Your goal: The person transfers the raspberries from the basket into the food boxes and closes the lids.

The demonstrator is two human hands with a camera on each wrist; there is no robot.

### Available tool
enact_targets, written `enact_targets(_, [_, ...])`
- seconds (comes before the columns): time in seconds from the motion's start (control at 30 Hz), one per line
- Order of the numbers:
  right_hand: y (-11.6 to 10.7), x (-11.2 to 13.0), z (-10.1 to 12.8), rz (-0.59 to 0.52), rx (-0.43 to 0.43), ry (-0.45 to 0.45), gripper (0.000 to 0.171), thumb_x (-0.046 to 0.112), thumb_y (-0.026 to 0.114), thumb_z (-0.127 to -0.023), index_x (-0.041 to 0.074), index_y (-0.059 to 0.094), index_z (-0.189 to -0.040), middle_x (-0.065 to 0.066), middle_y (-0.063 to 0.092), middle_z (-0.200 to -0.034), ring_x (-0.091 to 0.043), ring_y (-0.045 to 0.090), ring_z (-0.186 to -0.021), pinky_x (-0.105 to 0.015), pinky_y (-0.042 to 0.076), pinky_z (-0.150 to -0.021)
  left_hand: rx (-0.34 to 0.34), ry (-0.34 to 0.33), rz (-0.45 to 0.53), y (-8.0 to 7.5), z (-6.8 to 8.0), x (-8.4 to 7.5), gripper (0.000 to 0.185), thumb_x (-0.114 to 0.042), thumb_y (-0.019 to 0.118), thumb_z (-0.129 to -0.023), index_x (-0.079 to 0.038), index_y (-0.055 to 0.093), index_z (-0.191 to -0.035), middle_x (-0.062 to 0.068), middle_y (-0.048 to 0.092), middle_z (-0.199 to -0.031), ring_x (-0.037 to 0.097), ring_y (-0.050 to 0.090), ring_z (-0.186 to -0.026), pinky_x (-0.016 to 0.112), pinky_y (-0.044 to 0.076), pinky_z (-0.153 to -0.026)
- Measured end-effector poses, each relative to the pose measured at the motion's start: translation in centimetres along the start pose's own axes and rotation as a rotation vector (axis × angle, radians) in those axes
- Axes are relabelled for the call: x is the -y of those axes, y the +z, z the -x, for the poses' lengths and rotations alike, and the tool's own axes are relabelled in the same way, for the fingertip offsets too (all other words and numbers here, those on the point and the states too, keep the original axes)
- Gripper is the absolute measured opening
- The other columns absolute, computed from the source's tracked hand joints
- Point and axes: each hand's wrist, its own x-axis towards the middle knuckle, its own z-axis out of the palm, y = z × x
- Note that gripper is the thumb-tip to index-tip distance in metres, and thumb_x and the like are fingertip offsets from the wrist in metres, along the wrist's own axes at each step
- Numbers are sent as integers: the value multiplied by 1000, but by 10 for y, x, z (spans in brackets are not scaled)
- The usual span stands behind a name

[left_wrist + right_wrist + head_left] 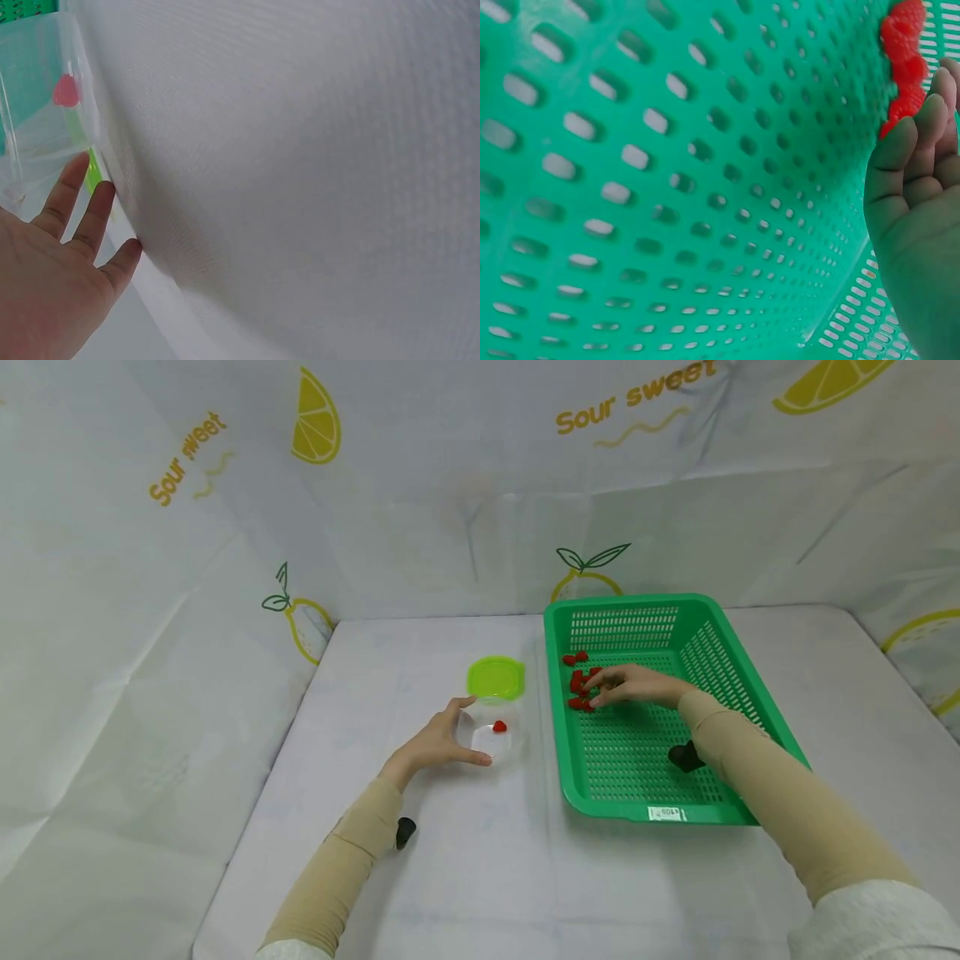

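Observation:
My left hand holds a clear plastic container, thumb and forefinger spread around its near and far sides. One raspberry lies inside; the left wrist view shows this red berry through the clear wall, with the other fingers extended by the container. Over the green basket, my right hand reaches down to a cluster of raspberries on its left side. Its thumb and fingers are bent but apart, beside the berries in the right wrist view; nothing is seen held between them.
A lime-green lid lies flat just behind the container. The basket's raised, slotted walls surround the right hand. White cloth covers the table and hangs as a printed backdrop behind and at the sides.

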Motion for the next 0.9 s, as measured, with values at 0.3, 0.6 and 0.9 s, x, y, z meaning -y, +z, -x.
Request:
enact_targets(0.3, [4,-7,-6,93,-34,23,44,32,63,-88,5,57,-122,-11,53,-106,-22,45,-92,-33,40,-79,4,-5,8,1,-1,0,106,-52,83,-59,-38,22,-144,2,36,-144,22,26,-140,50,26,-112])
enact_targets(0.6, [8,-8,-9,148,-56,43,43,34,64,-87,7,59,-119,-10,54,-109,-23,45,-96,-34,39,-81,3,-5,17,-1,0,-1,106,-51,84,-58,-37,22,-144,3,36,-145,23,26,-140,50,25,-112])
enact_targets(0.9, [13,-11,-12,157,-77,13,38,34,65,-86,7,60,-113,-8,54,-99,-21,45,-88,-32,39,-75,9,-2,29,0,0,0,107,-51,84,-58,-35,23,-144,4,36,-144,24,24,-140,51,24,-112])
